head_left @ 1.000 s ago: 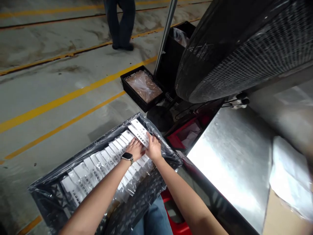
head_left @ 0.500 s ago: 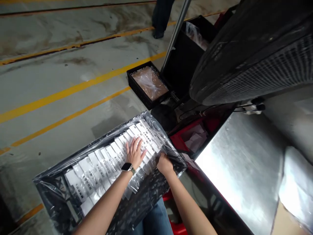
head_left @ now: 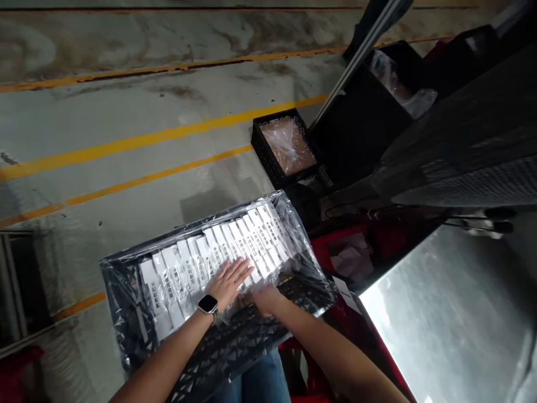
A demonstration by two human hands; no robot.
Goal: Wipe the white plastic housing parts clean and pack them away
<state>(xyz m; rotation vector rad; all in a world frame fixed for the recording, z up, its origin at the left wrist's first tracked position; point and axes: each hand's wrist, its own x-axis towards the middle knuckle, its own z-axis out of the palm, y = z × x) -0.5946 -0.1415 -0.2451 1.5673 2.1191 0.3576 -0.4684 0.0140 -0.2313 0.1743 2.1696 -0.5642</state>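
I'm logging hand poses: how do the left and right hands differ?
The left hand lies spread over the white pieces; the right hand looks curled beside them. The left hand wears a watch at its wrist; the right hand has none. Both are over the black crate.

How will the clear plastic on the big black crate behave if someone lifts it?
Likely floppy: the clear plastic is wrinkled and draped over the rim of the crate. Probably slippery too, given its glossy glints. Lifting it might disturb the white pieces, since they lie in a row inside.
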